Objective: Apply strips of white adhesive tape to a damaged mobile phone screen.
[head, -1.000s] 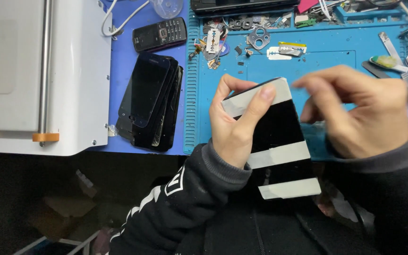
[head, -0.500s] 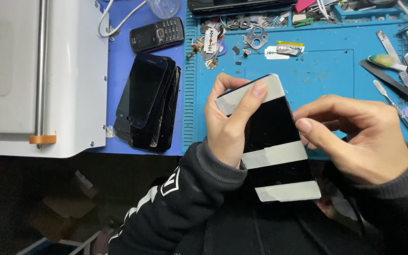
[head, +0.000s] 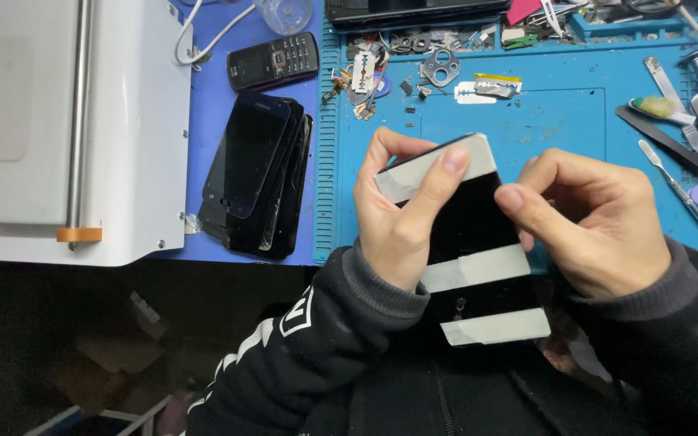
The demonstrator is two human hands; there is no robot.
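Observation:
I hold a black phone screen panel [head: 468, 220] crossed by three strips of pale tape, tilted up over the front edge of the blue work mat [head: 559, 121]. My left hand [head: 401, 214] grips its left edge, the index finger pressed on the top tape strip. My right hand [head: 587, 222] clasps the right edge with the thumb lying on the glass. The lowest tape strip [head: 498, 327] sticks out past the panel's right side.
A stack of dark phone screens [head: 256, 173] lies left of the mat, with a small keypad phone [head: 272, 60] behind it. A white machine [head: 58, 121] fills the left. Small parts, a razor blade and metal prying tools [head: 688, 145] lie along the mat's back and right.
My right hand came down from above the panel and closed on its right edge. The panel has tilted slightly and sits a little lower.

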